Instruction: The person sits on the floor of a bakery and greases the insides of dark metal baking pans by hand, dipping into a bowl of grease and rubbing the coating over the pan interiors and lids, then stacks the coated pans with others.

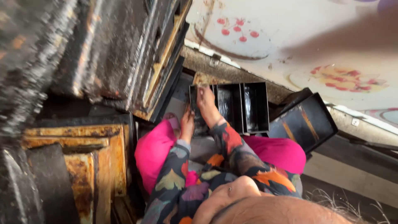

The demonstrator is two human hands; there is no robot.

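A set of joined black metal loaf tins point(248, 105) lies on the floor in front of my knees. My left hand point(187, 124) rests on the near edge of the leftmost tin and steadies it. My right hand point(206, 103) reaches into that same leftmost tin, with the fingers pressed toward its far end. A small pale thing shows at the fingertips, and I cannot tell what it is. Both arms wear dark floral sleeves, and my legs are in bright pink trousers point(155, 151).
Stacks of greasy, rusted baking trays point(103, 54) tower at the left, with more rusty metal point(89, 161) lower left. A single black tray point(306, 120) leans at the right. A pale surface printed with red fruit point(290, 37) spans the top right.
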